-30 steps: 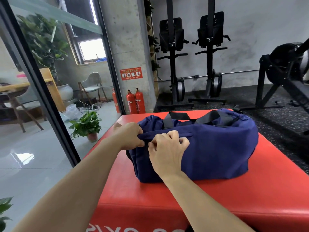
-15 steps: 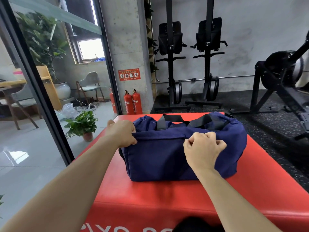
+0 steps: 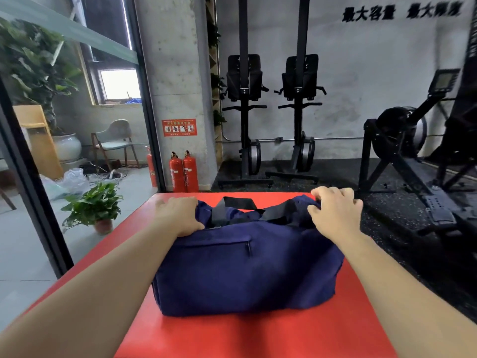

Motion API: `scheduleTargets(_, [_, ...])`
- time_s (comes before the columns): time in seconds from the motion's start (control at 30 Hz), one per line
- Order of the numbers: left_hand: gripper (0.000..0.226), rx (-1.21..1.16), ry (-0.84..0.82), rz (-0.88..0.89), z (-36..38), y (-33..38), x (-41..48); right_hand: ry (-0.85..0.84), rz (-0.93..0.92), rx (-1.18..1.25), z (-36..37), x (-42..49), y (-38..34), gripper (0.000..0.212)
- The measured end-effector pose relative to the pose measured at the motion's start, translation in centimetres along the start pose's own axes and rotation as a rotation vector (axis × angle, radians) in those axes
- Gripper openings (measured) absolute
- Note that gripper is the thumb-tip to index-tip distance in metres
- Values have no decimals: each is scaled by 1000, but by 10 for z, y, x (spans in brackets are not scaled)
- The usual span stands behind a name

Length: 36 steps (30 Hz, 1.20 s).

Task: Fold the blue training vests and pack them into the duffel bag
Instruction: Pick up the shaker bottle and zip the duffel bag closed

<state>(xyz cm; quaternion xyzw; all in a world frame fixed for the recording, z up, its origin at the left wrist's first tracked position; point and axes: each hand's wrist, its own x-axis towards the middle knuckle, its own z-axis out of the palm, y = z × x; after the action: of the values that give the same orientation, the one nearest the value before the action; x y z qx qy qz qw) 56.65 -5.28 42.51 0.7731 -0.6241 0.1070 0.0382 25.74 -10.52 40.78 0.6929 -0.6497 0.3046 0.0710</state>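
A navy duffel bag [image 3: 247, 272] with black straps [image 3: 240, 204] lies across a red padded platform [image 3: 258, 337]. A small zipped pocket runs along its near face. My left hand [image 3: 178, 215] grips the fabric at the bag's top left end. My right hand [image 3: 334, 214] has its fingers curled on the top right end, pinching something at the top seam that I cannot make out. No blue vests are visible; the bag's inside is hidden.
Black gym machines [image 3: 271, 112] stand against the far wall, a rower [image 3: 413, 151] at the right. Red fire extinguishers [image 3: 183, 171] sit by a concrete pillar. A potted plant [image 3: 95, 205] stands on the floor beyond a glass partition [image 3: 31, 164] at the left.
My right hand has travelled along the bag's top from near the left hand to the far right end. The left hand kept hold of the left end. The camera tilted up.
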Motion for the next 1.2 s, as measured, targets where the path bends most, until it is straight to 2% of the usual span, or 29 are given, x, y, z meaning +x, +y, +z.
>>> scheduleTargets(0.1, [33,147,-12,-67,5,8,17,-207,-126,-151,10,27,7,41])
scheduleTargets(0.23, [25,306,-26,-111,12,7,36,-384,-225,-351,22,44,3,43])
scheduleTargets(0.33, [20,293,-25,-95,13,-1,44,-340,-272,-561,27,47,5,35])
scheduleTargets(0.4, [15,214,-18,-120,11,-8,47,-312,-257,-618,30,48,9,30])
scheduleTargets(0.57, [25,-243,35,-334,6,-47,66,-275,-191,-612,21,50,17,27])
scheduleTargets(0.7, [28,-341,42,-363,12,-60,82,-288,-242,-539,16,57,16,26])
scheduleTargets(0.73, [29,-349,47,-363,13,-58,85,-322,-234,-434,18,58,14,28])
scheduleTargets(0.8, [27,-372,50,-371,15,-54,89,-469,-155,-258,23,56,11,48])
scheduleTargets(0.87, [26,-406,50,-378,17,-55,93,-579,-116,-329,27,53,11,57])
scheduleTargets(1.0, [30,-434,63,-386,24,-59,96,-448,-119,-405,29,56,16,28])
scheduleTargets(1.1, [36,-446,77,-401,25,-60,100,-374,-120,-427,22,66,15,26])
scheduleTargets(1.2, [37,-491,102,-407,24,-63,110,-265,-19,-270,13,85,20,23])
